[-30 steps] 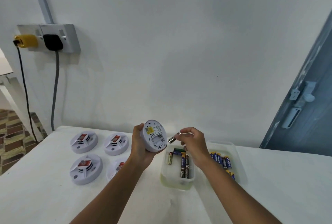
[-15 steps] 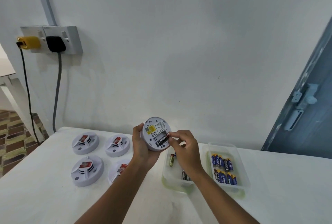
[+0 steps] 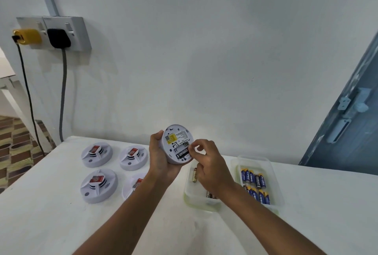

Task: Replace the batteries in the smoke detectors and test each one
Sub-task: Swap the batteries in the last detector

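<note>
My left hand (image 3: 158, 158) grips a round white smoke detector (image 3: 176, 138), held up above the table with its back side facing me. A black battery (image 3: 182, 154) lies in the detector's open compartment. My right hand (image 3: 206, 160) pinches the right end of that battery with thumb and fingertips. Several more white smoke detectors lie face up on the table at the left, among them a far one (image 3: 96, 154) and a near one (image 3: 98, 185); one is partly hidden behind my left forearm.
A clear tub (image 3: 191, 199) with a gold battery (image 3: 194, 175) and dark batteries sits under my right wrist. To its right, a second clear tub (image 3: 275, 183) holds several blue batteries (image 3: 253, 179). Wall sockets with plugs (image 3: 58, 37) and hanging cables are at the left; a blue door (image 3: 347, 132) stands at the right.
My right hand brought the black battery from beside the detector into its compartment and now holds the battery's right end there. The detector has stayed in my left hand.
</note>
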A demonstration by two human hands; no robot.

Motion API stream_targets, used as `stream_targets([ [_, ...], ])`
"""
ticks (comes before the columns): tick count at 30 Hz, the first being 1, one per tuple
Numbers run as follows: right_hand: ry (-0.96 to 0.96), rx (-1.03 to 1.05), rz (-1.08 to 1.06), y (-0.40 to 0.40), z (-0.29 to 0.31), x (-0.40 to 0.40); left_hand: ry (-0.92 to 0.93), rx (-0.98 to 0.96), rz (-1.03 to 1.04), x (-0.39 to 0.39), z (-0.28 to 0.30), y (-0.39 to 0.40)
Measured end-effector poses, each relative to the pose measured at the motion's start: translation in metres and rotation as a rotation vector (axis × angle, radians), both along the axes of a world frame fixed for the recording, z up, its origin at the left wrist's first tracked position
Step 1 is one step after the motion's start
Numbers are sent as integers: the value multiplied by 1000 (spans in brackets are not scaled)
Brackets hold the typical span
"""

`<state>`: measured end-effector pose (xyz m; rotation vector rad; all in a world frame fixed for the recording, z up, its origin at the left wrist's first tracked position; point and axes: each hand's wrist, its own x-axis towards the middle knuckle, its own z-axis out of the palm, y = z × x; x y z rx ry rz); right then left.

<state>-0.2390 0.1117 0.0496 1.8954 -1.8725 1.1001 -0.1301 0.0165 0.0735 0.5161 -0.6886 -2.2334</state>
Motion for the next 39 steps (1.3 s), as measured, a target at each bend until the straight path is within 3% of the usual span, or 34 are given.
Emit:
stream_targets([
  [2, -78, 107, 71, 1, 4, -10, -54, -20, -15, 1, -2, -1],
  [4, -327, 181, 82, -1, 11, -20, -91, -26, -18, 2, -5, -3],
  [6, -508, 213, -57, -3, 15, -34, -131, -58, -5, 2, -8, -6],
  [8, -411, 411, -161, -5, 14, -41, -151, -65, -1, 2, -10, -8],
  [11, 48, 869, -179, -9, 9, -30, -162, -48, 6, 4, -12, -10],
  [13, 332, 1051, -178, -9, 2, -21, -179, -45, 14, 5, -15, -10],
  [15, 489, 1141, -169, -11, -6, -16, -198, -47, 20, 6, -16, -10],
  [18, 535, 1129, -150, -15, -12, -16, -224, -44, 33, 8, -19, -9],
  [25, 377, 971, -47, -16, -23, -17, -249, -17, 37, 10, -23, -7],
  [28, 122, 876, -34, -15, -23, -24, -238, -4, 47, 13, -23, -9],
  [32, -673, 584, 26, -8, -10, -34, -186, 52, 76, 17, -22, -12],
  [34, -941, 512, 140, -4, -3, -33, -164, 73, 87, 17, -21, -13],
  [39, -1250, 462, 308, 0, 8, -22, -124, 96, 78, 15, -19, -8],
])
